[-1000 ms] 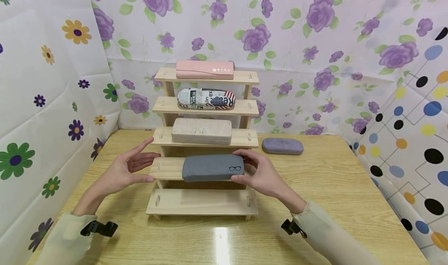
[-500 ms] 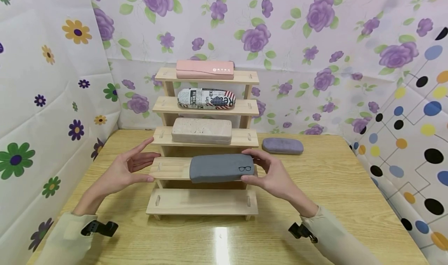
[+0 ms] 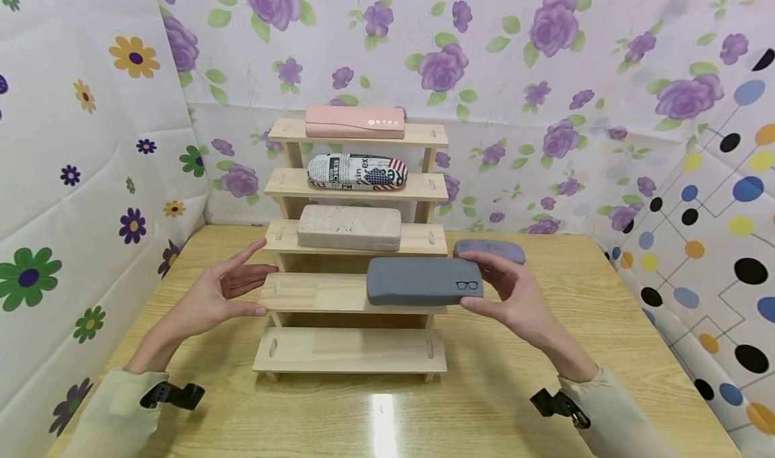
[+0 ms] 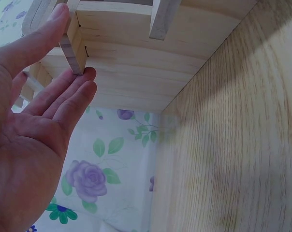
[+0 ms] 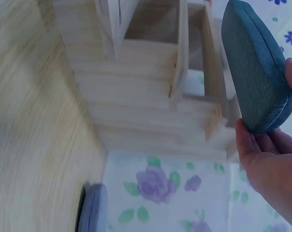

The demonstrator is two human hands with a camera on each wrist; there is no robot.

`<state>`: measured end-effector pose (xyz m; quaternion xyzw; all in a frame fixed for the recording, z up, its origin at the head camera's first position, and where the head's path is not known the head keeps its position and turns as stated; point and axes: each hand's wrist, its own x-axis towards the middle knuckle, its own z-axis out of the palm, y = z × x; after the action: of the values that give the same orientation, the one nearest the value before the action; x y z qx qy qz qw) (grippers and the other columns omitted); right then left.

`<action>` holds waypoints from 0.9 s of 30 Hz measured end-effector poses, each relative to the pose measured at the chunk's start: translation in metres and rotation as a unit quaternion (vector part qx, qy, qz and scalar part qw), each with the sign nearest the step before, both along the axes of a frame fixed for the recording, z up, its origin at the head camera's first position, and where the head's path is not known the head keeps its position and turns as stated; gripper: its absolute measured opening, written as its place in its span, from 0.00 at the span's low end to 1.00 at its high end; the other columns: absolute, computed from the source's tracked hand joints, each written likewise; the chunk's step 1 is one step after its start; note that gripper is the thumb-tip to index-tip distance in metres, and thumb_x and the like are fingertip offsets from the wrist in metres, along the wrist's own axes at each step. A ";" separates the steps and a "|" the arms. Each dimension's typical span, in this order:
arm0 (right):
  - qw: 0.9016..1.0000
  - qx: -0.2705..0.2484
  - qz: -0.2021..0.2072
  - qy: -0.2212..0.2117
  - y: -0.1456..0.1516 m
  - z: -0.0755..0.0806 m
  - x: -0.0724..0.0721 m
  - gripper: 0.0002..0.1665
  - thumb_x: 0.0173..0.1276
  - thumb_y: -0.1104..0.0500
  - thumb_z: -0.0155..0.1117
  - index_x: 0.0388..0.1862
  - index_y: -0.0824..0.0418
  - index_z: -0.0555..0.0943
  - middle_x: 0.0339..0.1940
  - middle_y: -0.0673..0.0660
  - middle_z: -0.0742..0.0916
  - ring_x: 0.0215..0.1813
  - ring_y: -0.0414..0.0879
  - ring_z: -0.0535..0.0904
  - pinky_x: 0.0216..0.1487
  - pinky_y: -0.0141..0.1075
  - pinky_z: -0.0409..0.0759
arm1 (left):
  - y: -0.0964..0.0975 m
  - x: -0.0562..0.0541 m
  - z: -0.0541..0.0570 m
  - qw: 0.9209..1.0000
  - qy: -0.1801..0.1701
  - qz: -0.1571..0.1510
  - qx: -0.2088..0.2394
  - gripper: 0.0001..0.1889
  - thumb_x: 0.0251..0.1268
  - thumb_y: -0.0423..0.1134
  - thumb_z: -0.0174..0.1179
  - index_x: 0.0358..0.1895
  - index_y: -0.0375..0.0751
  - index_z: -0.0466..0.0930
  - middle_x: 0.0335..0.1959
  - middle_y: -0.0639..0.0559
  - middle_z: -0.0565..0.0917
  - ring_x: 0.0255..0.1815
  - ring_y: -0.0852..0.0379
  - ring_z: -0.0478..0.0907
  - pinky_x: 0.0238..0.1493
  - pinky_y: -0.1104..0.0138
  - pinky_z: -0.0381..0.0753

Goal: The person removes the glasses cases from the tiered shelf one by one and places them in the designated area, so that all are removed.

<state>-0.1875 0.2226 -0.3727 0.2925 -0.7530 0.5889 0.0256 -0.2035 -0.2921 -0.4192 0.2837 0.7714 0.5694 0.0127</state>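
Note:
My right hand (image 3: 522, 303) grips the right end of a blue-grey glasses case (image 3: 418, 280), thumb in front and fingers behind. A small spectacles drawing marks its front right corner. The case overlaps the right part of the second tier from the bottom of a wooden stepped rack (image 3: 339, 357). In the right wrist view, the blue-grey glasses case (image 5: 257, 67) is raised off the rack. My left hand (image 3: 220, 288) holds the left end of that tier between thumb and fingers; in the left wrist view, the left hand's fingertips (image 4: 88, 75) touch the board's edge.
Higher tiers carry a beige glasses case (image 3: 349, 228), a newsprint-patterned case (image 3: 357, 171) and a pink case (image 3: 354, 122). On the table (image 3: 545, 377), right of the rack, lies a purple-grey case (image 3: 496, 248), partly behind my right hand. Flowered sheeting (image 3: 545, 148) stands behind.
My right hand has slid the blue-grey glasses case rightward along the tier and then lifted it up and further right. The left hand stays where it was on the rack.

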 end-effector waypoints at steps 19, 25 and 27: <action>0.998 -0.055 -0.007 -0.006 0.100 0.023 0.001 0.37 0.68 0.84 0.61 0.76 0.76 0.68 0.68 0.62 0.78 0.64 0.46 0.79 0.61 0.28 0.82 | 0.001 0.000 0.001 1.000 -0.002 0.004 -0.010 0.59 0.56 0.19 0.76 0.87 0.50 0.51 0.70 0.25 0.74 0.69 0.58 0.77 0.69 0.62 0.78; 0.998 -0.024 -0.046 -0.018 0.130 0.014 -0.006 0.36 0.70 0.82 0.62 0.77 0.75 0.68 0.67 0.60 0.79 0.61 0.43 0.80 0.56 0.26 0.84 | 0.001 0.000 0.000 1.000 -0.001 0.005 -0.003 0.59 0.55 0.18 0.76 0.87 0.48 0.51 0.69 0.24 0.74 0.69 0.57 0.78 0.69 0.60 0.78; 0.998 -0.023 -0.051 -0.019 0.138 0.008 -0.010 0.36 0.70 0.81 0.62 0.76 0.75 0.68 0.67 0.59 0.80 0.59 0.43 0.81 0.54 0.26 0.84 | 0.000 0.000 0.000 1.000 -0.001 0.004 -0.001 0.59 0.54 0.18 0.76 0.87 0.48 0.51 0.69 0.24 0.74 0.69 0.57 0.78 0.69 0.60 0.78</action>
<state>-0.1971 0.3605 -0.3645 0.2418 -0.7538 0.6091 0.0478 -0.2034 -0.2917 -0.4197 0.2803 0.7732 0.5687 0.0117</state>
